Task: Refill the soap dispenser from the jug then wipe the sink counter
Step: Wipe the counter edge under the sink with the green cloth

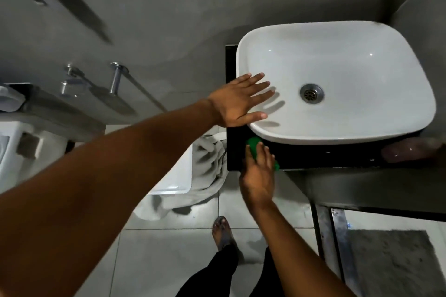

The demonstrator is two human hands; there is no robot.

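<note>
A white basin (337,38) sits on a black sink counter (313,155). My left hand (239,101) lies flat with spread, straight fingers on the basin's left rim. My right hand (258,171) presses a green cloth (253,146) onto the counter's front left corner, just below the basin; the fingers lie over the cloth and hide most of it. A blurred pinkish object (407,152) lies on the counter at the right edge. No jug is in view.
A grey wall with a chrome towel rail (115,79) stands to the left. White towels (210,176) hang over a white bin (176,176) beside the counter. My feet stand on a pale tiled floor (169,248). A grey mat (391,263) lies at the lower right.
</note>
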